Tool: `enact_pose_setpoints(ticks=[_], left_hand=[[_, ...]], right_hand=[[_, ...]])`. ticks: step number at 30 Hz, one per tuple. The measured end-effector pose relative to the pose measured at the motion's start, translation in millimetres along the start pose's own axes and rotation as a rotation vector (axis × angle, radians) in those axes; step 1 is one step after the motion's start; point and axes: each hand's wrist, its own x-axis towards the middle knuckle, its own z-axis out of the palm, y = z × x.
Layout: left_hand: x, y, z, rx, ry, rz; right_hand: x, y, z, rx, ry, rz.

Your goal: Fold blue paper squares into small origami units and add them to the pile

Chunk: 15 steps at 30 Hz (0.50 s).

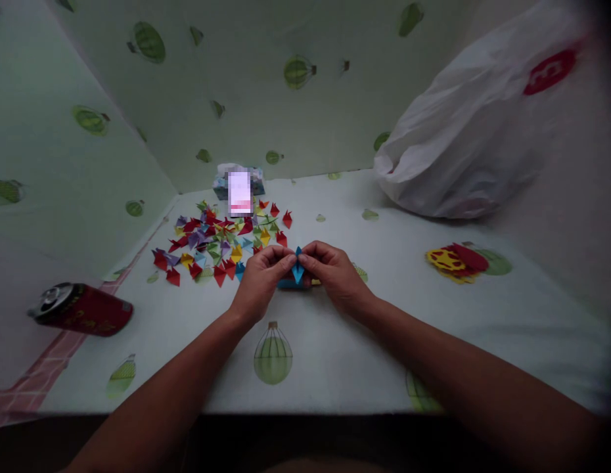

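A: What are the hands doing?

B: The left hand (261,276) and right hand (339,272) are meeting over the middle of the white, green-balloon-print desk (335,358), both pinching one small, pointed, blue folded-paper piece (298,270).

A: Grip state?

B: Left grip is pressing thumb against fingers on the piece's left side; right grip is mirroring that on the right. Neither is spreading wide.

A: Which step?

B: My read: they're handling or shaping the folds. Can't tell which crease they're working.

A: What's the next move calling for?

B: Judging by the thin paper, any further move is calling for light, even fingertip pressure, both sides level. Uneven pulling would be risking a tear or skewed fold.

A: What's around it?

B: A blue, rounded object (292,284) is lying just under the hands, partly hidden. Multicoloured folded-paper pieces (219,275) are lying scattered to the left and far side. Beyond them, a phone with a blurred bright screen (240,190) is standing against a blue patterned tissue box (259,181).

A: Edges?

B: A dark red metal can (96,310) is lying on its side at left. Red and yellow flat cut-outs (451,261) are resting at right, and a bulky white plastic bag (448,138) is filling the far right.
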Motion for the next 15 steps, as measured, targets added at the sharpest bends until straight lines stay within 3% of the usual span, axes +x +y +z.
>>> enact_pose_setpoints(ticks=[15], left_hand=[[0.5,-2.2,-0.9,0.006,0.009,0.006]], right_hand=[[-0.5,1.6,-0.1,0.015,-0.019,0.002]])
